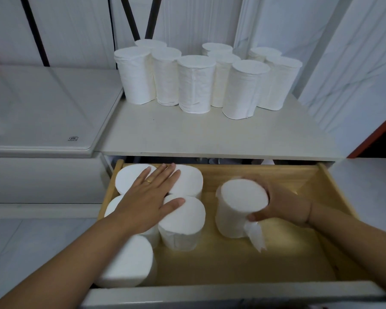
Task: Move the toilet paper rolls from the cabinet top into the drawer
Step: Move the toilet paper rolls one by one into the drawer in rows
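Several white toilet paper rolls (196, 83) stand upright at the back of the pale cabinet top (210, 134). Below it the wooden drawer (334, 192) is pulled out. Several rolls (183, 221) stand packed in the drawer's left side. My left hand (147, 197) lies flat with straight fingers on top of them. My right hand (281, 206) grips one more roll (239, 204) from its right side, upright in the middle of the drawer, with a loose sheet hanging at its lower right. Whether this roll touches the drawer floor I cannot tell.
A white appliance with a glass lid (42, 108) stands left of the cabinet. White wall panels rise behind and to the right, with dark bars at the back left. The drawer's right half (288, 253) shows bare wood. The drawer's white front (210, 295) runs along the bottom.
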Demonstrator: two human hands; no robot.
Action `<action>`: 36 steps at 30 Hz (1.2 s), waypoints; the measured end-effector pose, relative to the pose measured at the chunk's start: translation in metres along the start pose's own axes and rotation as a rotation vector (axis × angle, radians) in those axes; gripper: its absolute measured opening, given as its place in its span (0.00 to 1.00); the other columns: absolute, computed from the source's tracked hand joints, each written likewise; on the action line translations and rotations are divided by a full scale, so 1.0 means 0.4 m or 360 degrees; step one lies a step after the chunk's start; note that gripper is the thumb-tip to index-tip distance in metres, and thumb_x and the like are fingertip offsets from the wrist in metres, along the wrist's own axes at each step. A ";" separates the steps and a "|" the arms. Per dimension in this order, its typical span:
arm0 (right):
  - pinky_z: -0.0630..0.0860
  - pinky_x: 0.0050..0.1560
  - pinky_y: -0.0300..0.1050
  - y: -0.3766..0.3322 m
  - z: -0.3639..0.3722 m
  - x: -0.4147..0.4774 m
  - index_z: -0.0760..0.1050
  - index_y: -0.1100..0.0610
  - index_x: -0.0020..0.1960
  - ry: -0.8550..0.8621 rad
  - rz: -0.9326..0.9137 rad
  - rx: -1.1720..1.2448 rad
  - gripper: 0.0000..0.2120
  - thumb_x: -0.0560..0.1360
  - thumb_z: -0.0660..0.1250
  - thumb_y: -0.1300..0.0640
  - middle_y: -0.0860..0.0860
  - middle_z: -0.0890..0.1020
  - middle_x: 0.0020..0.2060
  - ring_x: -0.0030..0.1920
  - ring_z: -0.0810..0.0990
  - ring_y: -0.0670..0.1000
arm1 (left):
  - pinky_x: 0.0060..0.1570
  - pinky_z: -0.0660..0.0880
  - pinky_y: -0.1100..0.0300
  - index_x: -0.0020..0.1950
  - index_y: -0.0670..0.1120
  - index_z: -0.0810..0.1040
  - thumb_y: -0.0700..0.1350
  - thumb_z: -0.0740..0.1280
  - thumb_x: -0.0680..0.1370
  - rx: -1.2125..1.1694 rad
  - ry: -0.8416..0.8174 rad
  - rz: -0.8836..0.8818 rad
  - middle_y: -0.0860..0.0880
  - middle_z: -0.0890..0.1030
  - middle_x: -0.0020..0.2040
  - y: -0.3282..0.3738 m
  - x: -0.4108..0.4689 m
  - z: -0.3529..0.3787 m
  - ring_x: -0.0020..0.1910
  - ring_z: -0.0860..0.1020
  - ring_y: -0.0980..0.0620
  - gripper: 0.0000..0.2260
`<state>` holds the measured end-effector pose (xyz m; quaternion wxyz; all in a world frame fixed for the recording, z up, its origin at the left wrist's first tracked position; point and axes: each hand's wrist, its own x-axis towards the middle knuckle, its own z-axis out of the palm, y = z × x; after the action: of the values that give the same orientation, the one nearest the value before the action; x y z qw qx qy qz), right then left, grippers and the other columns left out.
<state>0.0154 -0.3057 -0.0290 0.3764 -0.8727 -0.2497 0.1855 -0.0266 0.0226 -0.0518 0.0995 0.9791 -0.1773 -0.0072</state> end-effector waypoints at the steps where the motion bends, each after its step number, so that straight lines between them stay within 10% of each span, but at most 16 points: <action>1: 0.74 0.63 0.44 0.017 0.012 0.000 0.64 0.46 0.67 -0.0038 -0.0019 0.0002 0.42 0.60 0.81 0.56 0.44 0.71 0.63 0.65 0.70 0.45 | 0.72 0.34 0.57 0.76 0.56 0.39 0.71 0.39 0.74 -0.0003 -0.0014 0.0001 0.59 0.37 0.76 0.000 0.000 -0.001 0.72 0.33 0.63 0.34; 8: 0.79 0.57 0.49 0.013 0.003 -0.022 0.70 0.33 0.62 -0.0445 0.0551 0.0820 0.31 0.61 0.73 0.33 0.42 0.76 0.59 0.61 0.76 0.47 | 0.72 0.34 0.53 0.76 0.57 0.39 0.78 0.45 0.67 0.0002 -0.0125 0.0145 0.60 0.36 0.75 0.004 0.000 -0.013 0.71 0.31 0.63 0.43; 20: 0.74 0.62 0.59 -0.050 0.093 -0.073 0.75 0.52 0.63 -0.0770 0.0994 0.1192 0.42 0.52 0.82 0.43 0.61 0.77 0.62 0.63 0.75 0.62 | 0.70 0.30 0.52 0.75 0.59 0.38 0.80 0.50 0.63 0.0024 -0.0156 0.0107 0.58 0.34 0.75 0.039 -0.013 -0.007 0.71 0.28 0.60 0.48; 27: 0.77 0.58 0.47 -0.116 0.169 -0.059 0.71 0.71 0.64 -0.0732 0.1209 0.1363 0.30 0.67 0.70 0.56 0.62 0.78 0.61 0.59 0.78 0.57 | 0.71 0.31 0.49 0.75 0.58 0.38 0.79 0.47 0.64 0.0071 -0.0119 0.0051 0.57 0.34 0.75 0.057 -0.017 -0.003 0.71 0.28 0.58 0.47; 36: 0.78 0.55 0.45 -0.184 0.248 0.009 0.73 0.62 0.60 -0.0865 0.1251 0.1460 0.19 0.73 0.68 0.56 0.57 0.80 0.56 0.55 0.79 0.53 | 0.72 0.33 0.49 0.76 0.57 0.39 0.78 0.42 0.67 0.0094 -0.0105 0.0062 0.56 0.36 0.77 0.052 -0.015 0.004 0.72 0.30 0.58 0.43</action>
<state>-0.0544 -0.2040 -0.0387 0.5378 -0.5721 0.1057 0.6101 -0.0397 0.0052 -0.0494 0.0647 0.9772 -0.1995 -0.0322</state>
